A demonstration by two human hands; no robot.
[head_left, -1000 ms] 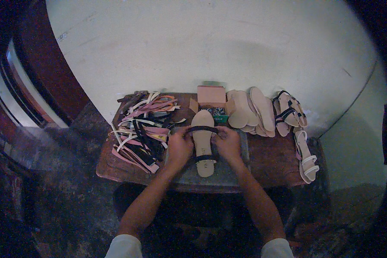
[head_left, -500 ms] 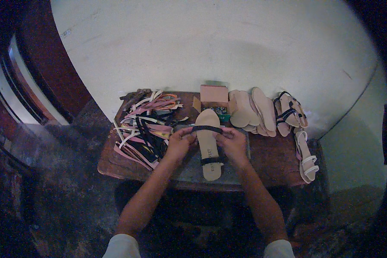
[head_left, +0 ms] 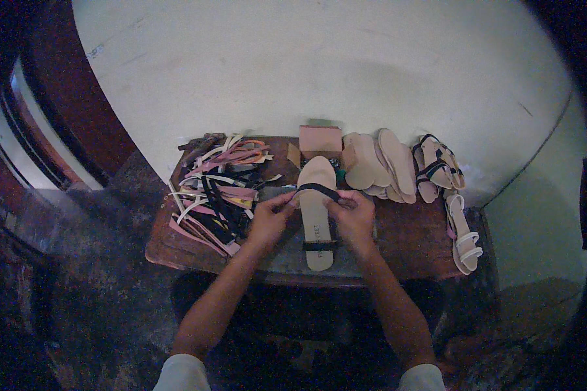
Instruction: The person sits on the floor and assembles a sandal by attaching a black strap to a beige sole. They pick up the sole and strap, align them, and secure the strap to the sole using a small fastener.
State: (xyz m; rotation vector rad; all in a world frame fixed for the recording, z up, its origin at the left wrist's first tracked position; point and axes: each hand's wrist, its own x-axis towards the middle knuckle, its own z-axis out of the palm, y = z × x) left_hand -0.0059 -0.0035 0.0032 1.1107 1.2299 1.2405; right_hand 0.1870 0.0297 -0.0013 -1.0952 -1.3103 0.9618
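A beige sandal sole (head_left: 316, 218) is upright in front of me, toe end away, with dark lettering near its heel. Across its front part arches a black strap (head_left: 317, 188). My left hand (head_left: 272, 218) pinches the strap's left end, the thumb beside the sole's edge. At the right end, my right hand (head_left: 354, 218) is closed on the same strap, its thumb against the sole. A second black strap (head_left: 319, 246) crosses the sole close to the heel. The strap's ends are partly hidden by my fingers.
The wooden table (head_left: 411, 241) carries a heap of loose straps (head_left: 215, 195) on the left. Behind the sole stands an open cardboard box (head_left: 319, 138). Bare beige soles (head_left: 394, 166), black-strapped sandals (head_left: 440, 168) and a white-strapped sandal (head_left: 464, 238) lie to the right. A pale wall rises behind.
The front strap bows up more in an arch over the sole, where it lay flatter before. Both hands keep their hold. The whole view has shifted slightly.
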